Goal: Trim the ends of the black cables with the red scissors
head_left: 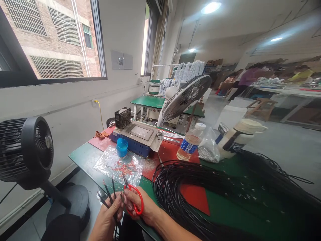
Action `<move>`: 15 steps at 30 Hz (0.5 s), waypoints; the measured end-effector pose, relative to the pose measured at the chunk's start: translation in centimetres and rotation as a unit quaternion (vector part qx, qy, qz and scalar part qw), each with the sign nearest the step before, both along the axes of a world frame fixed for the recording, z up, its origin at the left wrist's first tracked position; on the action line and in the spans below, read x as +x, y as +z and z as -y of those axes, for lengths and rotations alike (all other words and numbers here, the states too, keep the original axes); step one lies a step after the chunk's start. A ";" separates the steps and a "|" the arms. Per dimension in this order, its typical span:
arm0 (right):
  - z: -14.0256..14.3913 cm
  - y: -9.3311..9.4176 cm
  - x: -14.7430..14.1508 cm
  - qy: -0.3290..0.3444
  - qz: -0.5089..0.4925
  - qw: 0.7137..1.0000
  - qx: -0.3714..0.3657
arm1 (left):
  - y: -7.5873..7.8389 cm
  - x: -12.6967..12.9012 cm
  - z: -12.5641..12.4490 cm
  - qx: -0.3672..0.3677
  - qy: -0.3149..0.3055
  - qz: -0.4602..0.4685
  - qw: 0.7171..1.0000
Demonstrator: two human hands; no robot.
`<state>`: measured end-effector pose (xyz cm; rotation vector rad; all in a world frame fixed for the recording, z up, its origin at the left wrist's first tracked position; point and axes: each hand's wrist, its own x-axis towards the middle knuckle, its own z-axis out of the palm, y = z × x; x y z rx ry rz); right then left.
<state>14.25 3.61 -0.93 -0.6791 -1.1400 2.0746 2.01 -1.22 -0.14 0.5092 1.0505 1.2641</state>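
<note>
Several black cables (107, 191) stand up out of my left hand (110, 214), whose fingers are wrapped round them. Their upper ends look stripped, with thin coppery or reddish wire showing. Close beside it, my right hand (131, 201) grips red-handled scissors (140, 197), the dark pointed blades aimed up and away from me. The fingertips of both hands nearly meet; whether they touch is hard to make out. Beyond the blades, red and pale scraps (125, 167) lie on a clear plastic bag (106, 160). To the right a large coil of black cable (173, 187) covers the table.
A blue machine with a metal plate (140, 131) stands behind a blue cup (122, 147). Right of it are a bottle of liquid (188, 144), a bag of small parts (208, 150) and a beige jug (238, 137). Fans (32, 150) stand left and behind; people work far right.
</note>
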 end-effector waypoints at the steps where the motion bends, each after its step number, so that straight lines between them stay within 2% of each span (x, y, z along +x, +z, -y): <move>1: 0.0 0.0 0.0 -0.003 0.001 1.000 0.005 | 0.1 0.1 0.0 0.002 -0.005 0.000 1.000; 7: 0.0 -0.5 -0.2 -0.015 0.065 0.998 0.007 | 0.5 0.0 0.2 -0.013 0.002 0.024 1.000; 9: 0.0 -0.6 -0.1 -0.051 0.127 0.989 0.059 | 0.6 -0.3 0.2 -0.044 0.021 0.046 0.998; 10: 0.0 -0.6 0.0 -0.083 0.169 0.974 0.122 | 0.6 -0.5 0.2 -0.066 0.037 0.063 0.995; 11: 0.1 -0.6 0.0 -0.119 0.209 0.948 0.210 | 0.6 -0.7 0.2 -0.089 0.052 0.087 0.991; 12: 0.1 -0.6 0.1 -0.155 0.239 0.905 0.316 | 0.6 -0.9 0.2 -0.112 0.063 0.115 0.985; 14: 0.2 -0.4 0.3 -0.195 0.259 0.785 0.527 | 0.6 -1.3 0.3 -0.140 0.069 0.170 0.973; 15: 0.3 -0.3 0.4 -0.195 0.253 0.725 0.610 | 0.6 -1.4 0.3 -0.145 0.066 0.191 0.969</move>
